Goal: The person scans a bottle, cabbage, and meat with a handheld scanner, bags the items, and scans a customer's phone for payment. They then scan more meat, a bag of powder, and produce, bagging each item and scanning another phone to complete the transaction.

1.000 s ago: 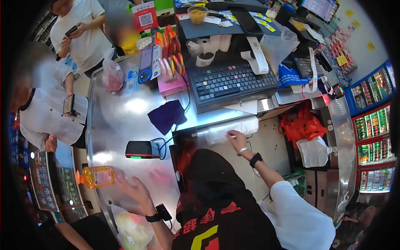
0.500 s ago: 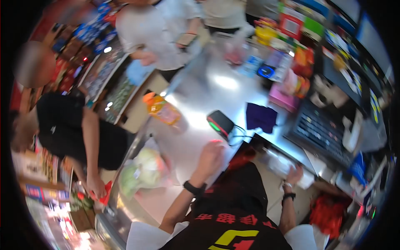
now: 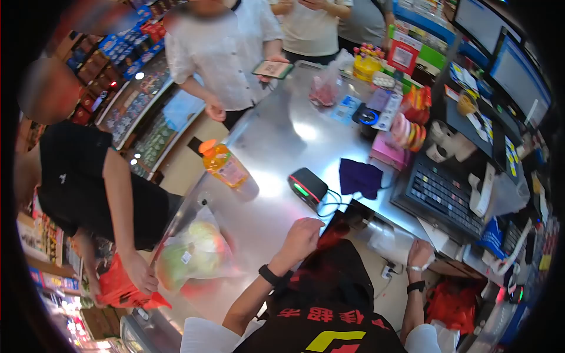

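My left hand [image 3: 300,240] rests at the counter's near edge with its fingers curled in; nothing shows in it. Just beyond it stands a black barcode scanner [image 3: 308,187] with a lit green strip. My right hand [image 3: 419,254] is low on the right beside clear plastic [image 3: 389,244], at the side of the counter. Its fingers are bent together, and what they hold, if anything, is hidden. Left of my left hand lies a clear bag of pale green vegetables [image 3: 197,253]. Further back, an orange juice bottle [image 3: 225,166] stands on the metal counter [image 3: 276,141].
A dark purple cloth [image 3: 360,177] lies before the keyboard [image 3: 447,191]. Monitors [image 3: 518,76] stand at the right. At left a person in black [image 3: 76,182] handles a red plastic bag [image 3: 126,282]. Across the counter a person in white [image 3: 226,56] holds a phone [image 3: 273,69].
My right hand has gone from spread fingers to bent ones; my left stays by the scanner. The person at left has opened out the red bag. The view has steadied.
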Demonstrator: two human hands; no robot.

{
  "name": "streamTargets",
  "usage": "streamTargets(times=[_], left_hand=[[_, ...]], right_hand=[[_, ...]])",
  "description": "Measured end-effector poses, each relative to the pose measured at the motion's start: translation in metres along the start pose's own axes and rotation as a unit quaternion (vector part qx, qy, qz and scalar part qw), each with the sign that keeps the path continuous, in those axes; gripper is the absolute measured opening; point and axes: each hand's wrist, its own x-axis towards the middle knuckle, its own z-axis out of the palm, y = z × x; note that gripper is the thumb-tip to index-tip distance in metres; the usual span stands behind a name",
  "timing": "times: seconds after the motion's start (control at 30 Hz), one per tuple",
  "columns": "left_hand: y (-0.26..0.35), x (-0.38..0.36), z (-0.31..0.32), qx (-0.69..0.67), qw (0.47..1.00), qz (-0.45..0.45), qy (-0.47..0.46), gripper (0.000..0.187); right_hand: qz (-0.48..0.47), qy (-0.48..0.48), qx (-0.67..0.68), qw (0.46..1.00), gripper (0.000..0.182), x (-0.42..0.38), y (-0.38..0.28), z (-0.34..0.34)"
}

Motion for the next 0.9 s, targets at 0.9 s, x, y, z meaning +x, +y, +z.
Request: streamTargets(times=[0.9], left_hand=[[0.025, 0.029, 0.032, -0.659, 0.655, -0.281, -0.239, 0.022]], right_hand=[[0.138, 0.067, 0.460, 0.875, 0.024, 0.071, -0.119, -0.157]])
